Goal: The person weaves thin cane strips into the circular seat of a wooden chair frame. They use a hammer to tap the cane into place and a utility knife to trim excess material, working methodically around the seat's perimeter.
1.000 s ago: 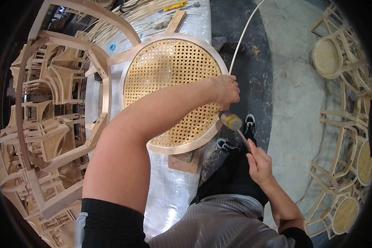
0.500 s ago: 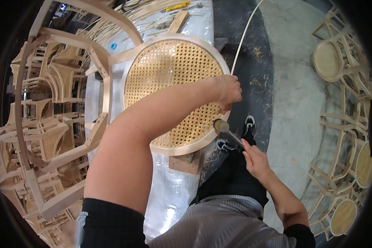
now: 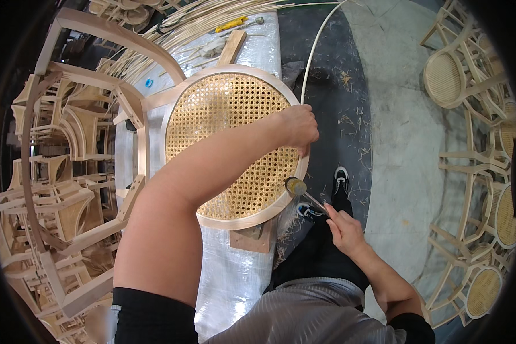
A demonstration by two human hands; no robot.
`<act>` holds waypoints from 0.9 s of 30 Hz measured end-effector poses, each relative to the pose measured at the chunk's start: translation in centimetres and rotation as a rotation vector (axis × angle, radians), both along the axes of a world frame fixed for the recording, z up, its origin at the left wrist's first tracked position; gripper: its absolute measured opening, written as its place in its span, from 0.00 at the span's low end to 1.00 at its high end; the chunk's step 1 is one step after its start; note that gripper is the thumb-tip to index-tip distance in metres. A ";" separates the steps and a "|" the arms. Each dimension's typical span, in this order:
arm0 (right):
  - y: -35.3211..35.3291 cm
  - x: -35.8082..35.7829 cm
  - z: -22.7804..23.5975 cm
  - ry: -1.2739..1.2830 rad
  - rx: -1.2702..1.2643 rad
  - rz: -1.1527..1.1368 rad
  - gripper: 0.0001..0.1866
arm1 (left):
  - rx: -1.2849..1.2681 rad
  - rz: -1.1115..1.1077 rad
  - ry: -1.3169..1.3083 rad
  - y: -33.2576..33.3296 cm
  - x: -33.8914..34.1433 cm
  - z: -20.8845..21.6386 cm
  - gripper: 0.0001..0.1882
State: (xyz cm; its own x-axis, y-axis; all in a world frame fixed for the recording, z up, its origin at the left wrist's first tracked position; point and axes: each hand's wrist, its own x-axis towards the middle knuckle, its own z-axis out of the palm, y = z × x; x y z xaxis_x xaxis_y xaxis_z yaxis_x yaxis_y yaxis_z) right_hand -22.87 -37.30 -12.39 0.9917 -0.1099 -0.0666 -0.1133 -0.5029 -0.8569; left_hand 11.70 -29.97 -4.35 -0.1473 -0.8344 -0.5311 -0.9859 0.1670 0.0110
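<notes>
A round chair seat with a woven cane panel (image 3: 226, 100) lies in front of me, framed by a pale wooden ring (image 3: 243, 220). My left arm reaches across it, and my left hand (image 3: 299, 127) is closed at the right edge of the ring. From that hand a long, pale cane strip (image 3: 310, 54) curves away to the far side; the gripped part is hidden by the fingers. My right hand (image 3: 346, 232) is wrapped round the handle of a mallet (image 3: 296, 186). Its yellowish head is over the ring's near right edge, just below my left hand; contact cannot be made out.
The seat's curved wooden frame (image 3: 146, 149) stands at the left. Beneath lies a plastic-covered table (image 3: 223, 281) with a wooden block (image 3: 252, 238), a yellow-handled tool (image 3: 231, 24) and bundled cane strips (image 3: 178, 20). Chair frames (image 3: 57, 172) crowd the left; cane-seated chairs (image 3: 444, 80) line the right.
The whole view has shifted, so the seat and both hands appear slightly left and lower. My left hand stays at the seat's edge, and the mallet stays near the rim in my right hand.
</notes>
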 end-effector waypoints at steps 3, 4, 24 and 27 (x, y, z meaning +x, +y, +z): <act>-0.3 0.1 0.5 -0.001 0.004 0.002 0.28 | -0.088 0.000 0.028 0.8 0.3 -0.4 0.22; -0.4 0.1 0.7 -0.001 0.006 0.005 0.28 | -0.082 0.021 0.008 1.3 0.3 -0.5 0.22; -1.6 -0.2 0.2 -0.039 0.006 -0.039 0.28 | -0.183 -0.022 -0.140 1.9 -4.8 3.1 0.09; -1.4 -0.6 0.2 -0.016 0.039 -0.056 0.27 | -0.110 -0.150 -0.134 0.3 -6.5 3.2 0.09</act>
State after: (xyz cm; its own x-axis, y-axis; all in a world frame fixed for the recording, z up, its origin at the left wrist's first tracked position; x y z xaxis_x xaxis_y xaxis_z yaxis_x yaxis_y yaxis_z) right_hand -23.45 -38.69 -12.19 0.9850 -0.1630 -0.0566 -0.1269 -0.4624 -0.8776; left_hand 5.22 -29.69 -1.18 -0.2083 -0.8625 -0.4611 -0.9413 0.3048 -0.1451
